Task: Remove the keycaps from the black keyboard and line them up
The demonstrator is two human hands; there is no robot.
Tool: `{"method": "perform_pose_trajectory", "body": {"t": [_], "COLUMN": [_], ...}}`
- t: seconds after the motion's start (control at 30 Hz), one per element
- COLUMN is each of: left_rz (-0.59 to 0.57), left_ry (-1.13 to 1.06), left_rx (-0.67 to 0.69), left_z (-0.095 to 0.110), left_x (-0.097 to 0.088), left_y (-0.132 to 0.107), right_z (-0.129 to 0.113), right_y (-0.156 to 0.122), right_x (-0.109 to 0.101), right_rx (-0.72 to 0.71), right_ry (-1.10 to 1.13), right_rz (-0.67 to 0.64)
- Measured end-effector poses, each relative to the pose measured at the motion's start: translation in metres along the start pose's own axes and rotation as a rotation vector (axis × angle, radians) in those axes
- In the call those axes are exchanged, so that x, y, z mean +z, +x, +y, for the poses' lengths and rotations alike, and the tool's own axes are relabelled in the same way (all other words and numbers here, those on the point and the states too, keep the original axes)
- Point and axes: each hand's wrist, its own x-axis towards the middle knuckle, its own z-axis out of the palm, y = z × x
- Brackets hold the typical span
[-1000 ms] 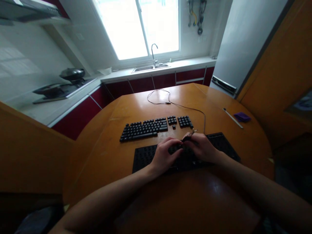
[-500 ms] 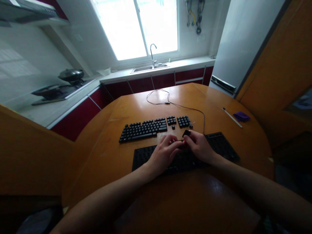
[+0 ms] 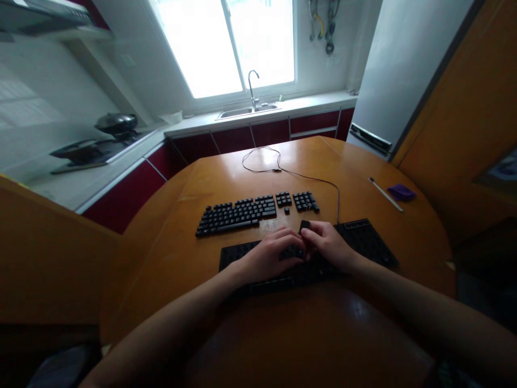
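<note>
Across the near part of the table lies a black keyboard base, its key area partly covered by my hands. Between the thumb and fingers of my right hand is a small dark keycap, held above the base. My left hand rests over the middle of the base, fingers curled towards the thumb and their tips close to the right hand's. Whatever those left fingertips pinch is too small to make out. Beyond the hands, loose black keycaps lie in keyboard order, with smaller groups to the right.
A cable runs from the base to a loop at the table's far side. At right lie a thin white brush and a purple cloth. Behind the wooden table stand a sink, a stove and a fridge.
My left hand has turned flatter and dropped slightly, its fingers curling more over the base. My right hand has shifted a little left and down, still with the dark keycap.
</note>
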Motion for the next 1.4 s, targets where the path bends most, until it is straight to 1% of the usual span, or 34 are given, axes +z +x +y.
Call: {"method": "perform_pose_trajectory", "body": {"t": [0.1, 0.2, 0.27, 0.3, 0.33, 0.4, 0.5, 0.53, 0.57, 0.63, 0.73, 0.8, 0.9, 1.1, 1.4], "left_rz": [-0.077, -0.138, -0.166, -0.163, -0.141, -0.038, 0.181, 0.231, 0.254, 0.256, 0.206, 0.177, 0.166, 0.223, 0.230], "left_ry": [-0.069, -0.166, -0.215, -0.221, -0.209, -0.126, 0.095, 0.172, 0.243, 0.359, 0.467, 0.503, 0.510, 0.504, 0.511], "left_rx": [-0.020, -0.035, -0.032, -0.031, -0.034, -0.053, -0.125, -0.153, -0.190, -0.268, -0.369, -0.424, -0.489, -0.515, -0.501], "left_z": [0.005, 0.008, 0.006, 0.004, 0.000, -0.011, -0.034, -0.042, -0.050, -0.065, -0.082, -0.089, -0.095, -0.100, -0.103], "left_x": [-0.006, -0.011, -0.013, -0.015, -0.017, -0.024, -0.037, -0.042, -0.046, -0.051, -0.050, -0.047, -0.041, -0.040, -0.042], "left_y": [0.001, 0.001, 0.001, 0.001, 0.001, 0.001, 0.002, 0.002, 0.002, -0.001, -0.006, -0.009, -0.012, -0.016, -0.024], "right_z": [-0.002, -0.004, -0.004, -0.004, -0.004, -0.003, -0.001, -0.001, -0.001, 0.000, 0.000, 0.000, 0.001, 0.000, -0.003], "right_y": [-0.001, -0.003, -0.004, -0.003, -0.003, -0.002, 0.001, 0.001, 0.001, 0.001, 0.001, 0.001, 0.001, 0.001, 0.000], "right_x": [0.002, 0.004, 0.004, 0.004, 0.004, 0.003, 0.001, 0.001, 0.002, 0.002, 0.002, 0.002, 0.001, -0.001, 0.000], "right_rx": [0.102, 0.119, 0.132, 0.143, 0.152, 0.157, 0.144, 0.142, 0.140, 0.139, 0.135, 0.134, 0.133, 0.135, 0.114], "right_ry": [0.072, 0.067, 0.074, 0.084, 0.095, 0.110, 0.106, 0.102, 0.097, 0.092, 0.084, 0.075, 0.073, 0.072, 0.071], "right_rz": [-0.055, -0.091, -0.102, -0.107, -0.114, -0.123, -0.103, -0.095, -0.091, -0.095, -0.095, -0.090, -0.083, -0.103, -0.093]}}
